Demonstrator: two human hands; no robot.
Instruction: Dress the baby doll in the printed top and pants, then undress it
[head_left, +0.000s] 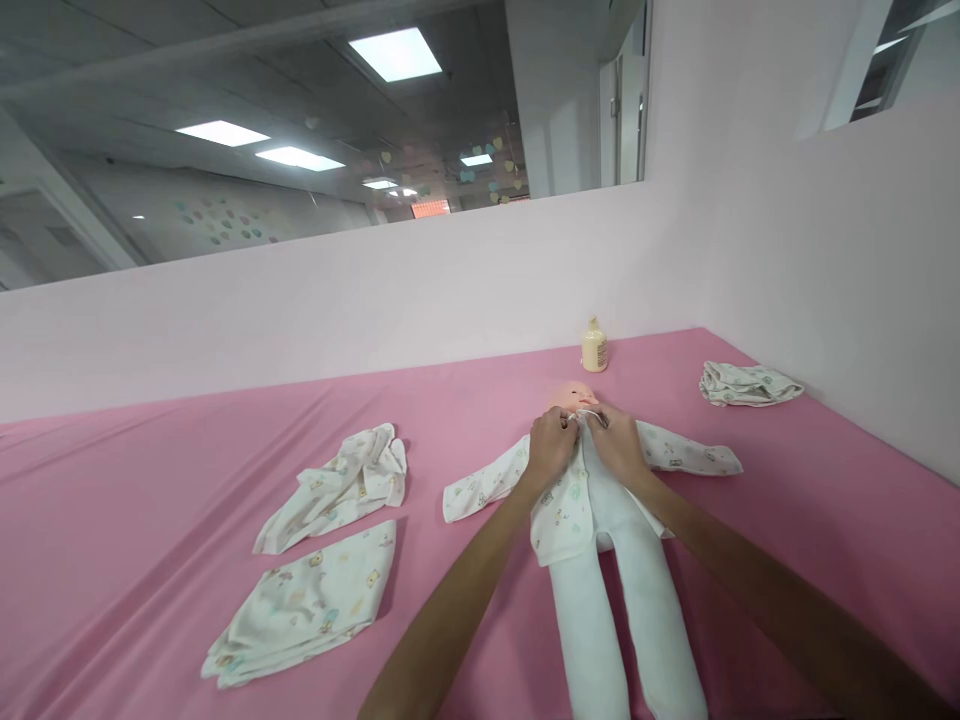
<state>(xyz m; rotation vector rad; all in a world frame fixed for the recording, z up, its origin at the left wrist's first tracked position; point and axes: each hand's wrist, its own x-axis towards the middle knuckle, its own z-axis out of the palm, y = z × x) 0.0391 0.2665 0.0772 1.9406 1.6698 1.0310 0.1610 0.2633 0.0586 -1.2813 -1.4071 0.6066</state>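
Note:
A baby doll [616, 575] with a white cloth body lies on its back, its head [571, 395] toward the wall. It wears a white printed baby shirt [564, 515], both sleeves stretched out sideways and the front parted over the chest. Just below the doll's chin, my left hand [553, 445] is closed on the shirt's left-hand edge. My right hand [617, 445] pinches the opposite edge at the neck, where a thin white strip shows by the fingers. Much of the collar is hidden under my hands.
A pink sheet [465, 420] covers the surface. On the left lie a crumpled printed cloth [341, 485] and a folded printed cloth [307, 600]. A cream pump bottle [594, 348] stands by the wall. Another folded cloth [750, 384] lies at the right.

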